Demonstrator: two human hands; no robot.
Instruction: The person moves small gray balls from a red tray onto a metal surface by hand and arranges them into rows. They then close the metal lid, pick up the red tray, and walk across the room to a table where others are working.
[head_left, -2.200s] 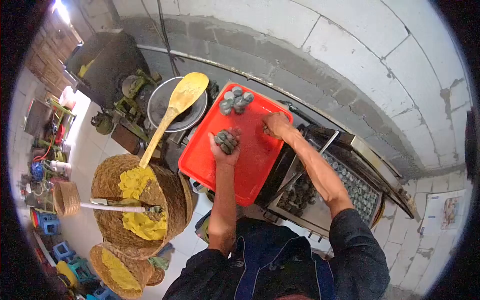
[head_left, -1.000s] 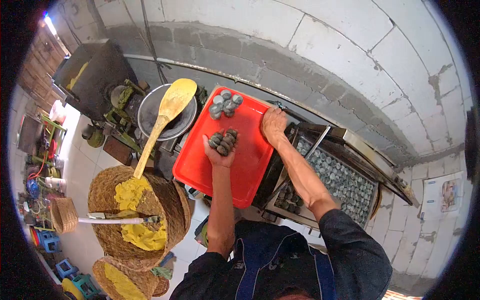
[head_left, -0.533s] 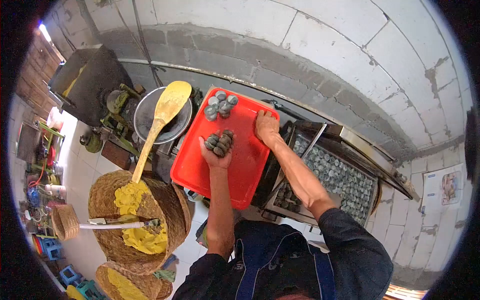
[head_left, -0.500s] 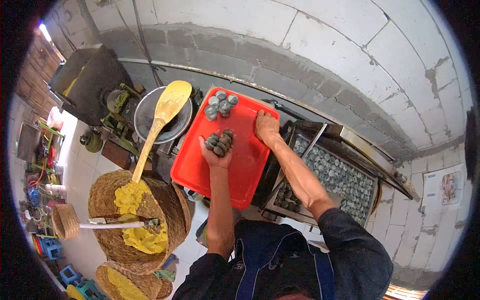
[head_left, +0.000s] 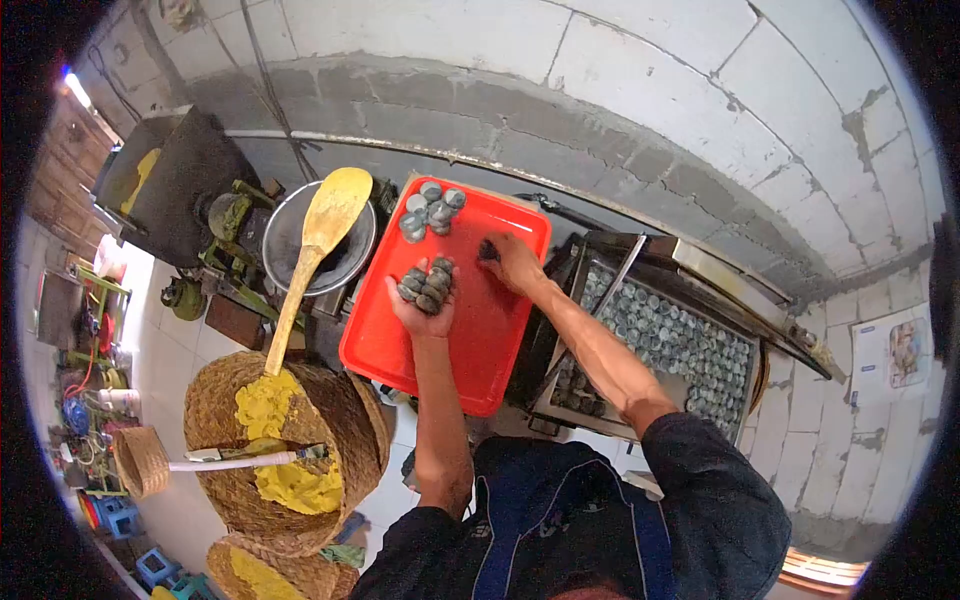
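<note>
Palm up over the red tray (head_left: 470, 350), my left hand (head_left: 422, 310) holds several dark round pieces (head_left: 427, 284) in a cluster. My right hand (head_left: 508, 264) is over the right part of the same tray, its fingers closed on a small dark piece (head_left: 489, 250). A pile of grey round pieces (head_left: 432, 210) rests at the tray's far left corner, beyond my left hand.
Right of the tray, a metal pan (head_left: 668, 335) holds many grey round pieces. On the left are a metal bowl (head_left: 283, 237), a wooden paddle (head_left: 300, 285) and a woven basket (head_left: 215, 450) with yellow dough. A block wall (head_left: 440, 110) rises behind.
My right hand has moved left from the tray's right rim to over the tray, and a dark piece now shows in its fingers. My left hand still holds its cluster.
</note>
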